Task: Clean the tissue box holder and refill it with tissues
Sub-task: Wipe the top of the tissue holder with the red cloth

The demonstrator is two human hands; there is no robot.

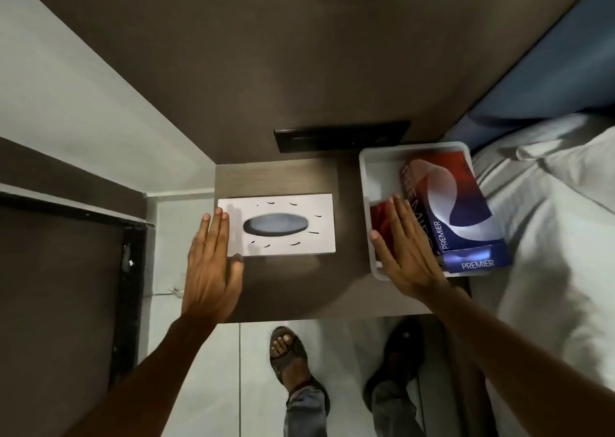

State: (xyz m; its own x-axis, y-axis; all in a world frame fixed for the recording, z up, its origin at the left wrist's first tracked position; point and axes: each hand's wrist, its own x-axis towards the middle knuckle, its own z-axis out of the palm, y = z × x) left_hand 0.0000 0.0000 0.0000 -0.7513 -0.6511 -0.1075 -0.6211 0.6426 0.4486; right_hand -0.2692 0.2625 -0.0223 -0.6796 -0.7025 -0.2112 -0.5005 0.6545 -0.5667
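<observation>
On the table (286, 287), white tissue box holder (279, 225) lies flat, left hand (213, 267) open at its left edge; right hand (404, 247) open over the tray (366, 164) holding a Premier tissue box (456, 203).

"PREMIER" reads on the top and near end of the tissue box (449, 200).

We hold both arms extended forward, palms down. Our left hand (213, 263) is flat, fingers (218, 227) straight and together (thumb tucked low at the inner side). Our right hand (404, 247) is also flat, fingers spread slightly and angled toward the upper left. Neither hand grips anything.
</observation>
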